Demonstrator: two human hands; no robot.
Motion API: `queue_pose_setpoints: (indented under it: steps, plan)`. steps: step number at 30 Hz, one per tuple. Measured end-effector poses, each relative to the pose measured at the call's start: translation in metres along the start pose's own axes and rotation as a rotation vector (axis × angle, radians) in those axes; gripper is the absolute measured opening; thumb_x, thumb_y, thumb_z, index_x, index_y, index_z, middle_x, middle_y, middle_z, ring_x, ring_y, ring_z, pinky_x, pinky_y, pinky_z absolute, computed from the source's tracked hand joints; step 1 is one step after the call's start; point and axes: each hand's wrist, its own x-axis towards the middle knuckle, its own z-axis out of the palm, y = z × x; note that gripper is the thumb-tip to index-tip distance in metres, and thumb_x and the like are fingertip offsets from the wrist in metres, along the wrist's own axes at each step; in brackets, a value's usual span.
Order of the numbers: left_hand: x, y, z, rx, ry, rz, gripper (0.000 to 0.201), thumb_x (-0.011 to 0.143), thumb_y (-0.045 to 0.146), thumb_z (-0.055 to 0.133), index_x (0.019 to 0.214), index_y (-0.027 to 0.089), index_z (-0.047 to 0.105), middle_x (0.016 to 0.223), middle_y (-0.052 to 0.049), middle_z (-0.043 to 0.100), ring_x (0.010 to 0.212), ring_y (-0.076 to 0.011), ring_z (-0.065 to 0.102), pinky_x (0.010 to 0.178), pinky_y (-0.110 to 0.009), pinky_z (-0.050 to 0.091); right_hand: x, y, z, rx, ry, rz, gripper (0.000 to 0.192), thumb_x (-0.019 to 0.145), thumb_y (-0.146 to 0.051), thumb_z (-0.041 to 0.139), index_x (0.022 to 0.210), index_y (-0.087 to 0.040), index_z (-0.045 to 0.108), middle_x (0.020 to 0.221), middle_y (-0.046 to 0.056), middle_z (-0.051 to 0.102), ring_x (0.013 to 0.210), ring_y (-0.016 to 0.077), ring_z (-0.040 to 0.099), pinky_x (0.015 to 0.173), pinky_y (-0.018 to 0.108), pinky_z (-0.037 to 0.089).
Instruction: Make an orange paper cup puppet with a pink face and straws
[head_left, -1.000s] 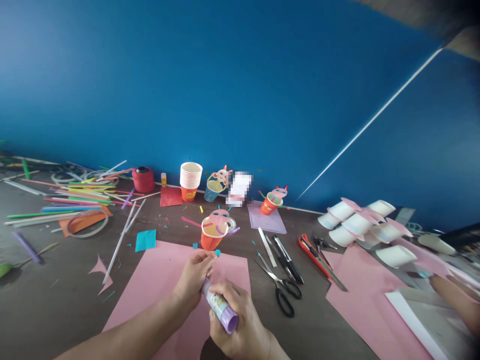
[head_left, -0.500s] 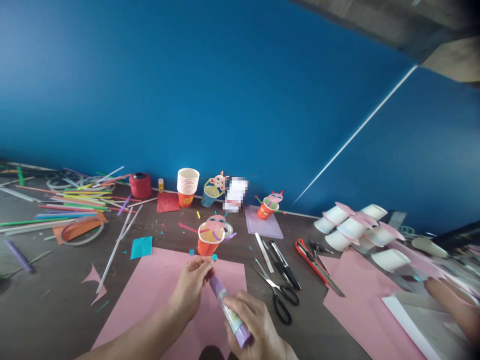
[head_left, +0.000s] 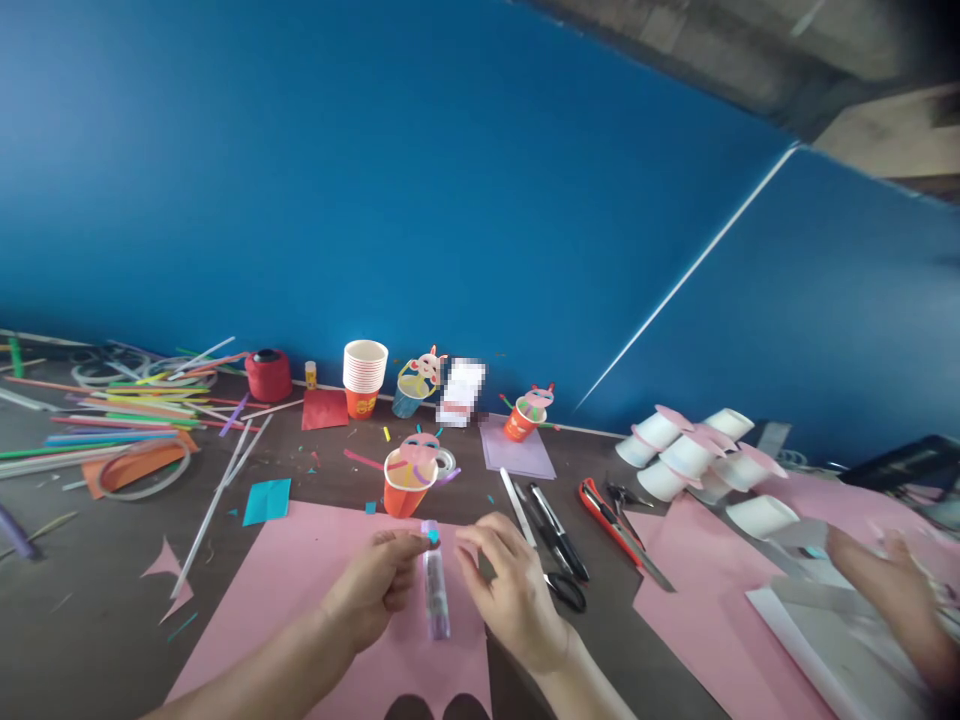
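Observation:
My left hand (head_left: 379, 590) pinches a small blue paper piece (head_left: 433, 537) between thumb and fingertips, over the pink sheet (head_left: 277, 600). Beneath that piece, a purple-and-clear glue stick (head_left: 436, 600) lies lengthwise on the sheet, apart from both palms. To its right is my right hand (head_left: 514, 590), fingers bent and slightly apart, holding nothing that I can see; it partly hides the black-handled scissors (head_left: 566, 592). Just beyond my hands stands an orange paper cup (head_left: 405, 490) with a pink paper face and pipe-cleaner arms.
Behind are stacked cups (head_left: 364, 375), decorated cups (head_left: 525, 420) and red thread (head_left: 268, 375). Pipe cleaners (head_left: 127, 415) lie left. Pens (head_left: 559, 530) and an orange utility knife (head_left: 611, 520) lie right, near white cups (head_left: 664, 478). At far right is another person's hand (head_left: 885, 580).
My right hand has let go of the glue stick, which now lies on the pink sheet. My left hand still pinches the blue piece. The other person's hand has come further into view.

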Motion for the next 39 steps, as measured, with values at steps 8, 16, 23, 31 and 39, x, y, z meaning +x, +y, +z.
queue_pose_setpoints:
  steps: [8, 16, 23, 31, 39]
  plan:
    - [0.001, 0.002, 0.000, 0.115, 0.030, -0.018, 0.027, 0.061, 0.030, 0.062, 0.061, 0.020, 0.037, 0.046, 0.012, 0.018, 0.042, -0.0045, 0.009, 0.040, -0.021, 0.003, 0.024, -0.006, 0.001, -0.128, -0.116, -0.187, 0.015, 0.085, -0.013, 0.046, 0.086, -0.019, 0.060, 0.079, 0.003, 0.051, 0.075, 0.0149, 0.051, 0.064, 0.026, 0.042]
    - [0.002, 0.003, 0.002, 0.073, -0.007, -0.019, 0.031, 0.061, 0.030, 0.061, 0.057, 0.021, 0.032, 0.045, 0.012, 0.016, 0.041, -0.0041, 0.007, 0.039, -0.021, 0.002, 0.024, -0.004, -0.003, -0.105, -0.175, -0.204, 0.014, 0.084, -0.013, 0.046, 0.087, -0.018, 0.058, 0.082, 0.004, 0.053, 0.076, 0.0156, 0.051, 0.063, 0.026, 0.041]
    - [-0.006, 0.007, 0.002, 0.128, -0.065, 0.067, 0.013, 0.066, 0.028, 0.058, 0.068, 0.016, 0.053, 0.048, 0.011, 0.018, 0.043, -0.0052, 0.011, 0.041, -0.021, 0.005, 0.025, -0.005, -0.002, 0.060, -0.099, -0.061, 0.014, 0.083, -0.013, 0.046, 0.080, -0.018, 0.057, 0.078, 0.003, 0.053, 0.075, 0.0147, 0.052, 0.067, 0.026, 0.042]
    - [-0.001, 0.011, 0.011, 0.513, 0.082, 0.324, 0.026, 0.068, 0.026, 0.056, 0.089, 0.015, 0.066, 0.051, 0.007, 0.031, 0.045, -0.0074, 0.026, 0.045, -0.021, 0.020, 0.045, 0.027, 0.008, 0.405, 0.195, 0.335, 0.015, 0.083, -0.026, 0.047, 0.077, -0.016, 0.055, 0.070, 0.002, 0.056, 0.062, 0.0130, 0.053, 0.056, 0.022, 0.044]
    - [0.009, 0.050, 0.028, 1.163, 0.277, 0.798, 0.033, 0.072, 0.025, 0.055, 0.104, 0.022, 0.063, 0.058, -0.001, 0.056, 0.059, -0.0179, 0.052, 0.060, -0.027, 0.036, 0.057, 0.036, 0.022, 0.553, 0.214, 0.455, 0.019, 0.078, -0.033, 0.052, 0.073, -0.016, 0.059, 0.061, 0.001, 0.059, 0.053, 0.0131, 0.053, 0.049, 0.022, 0.044]
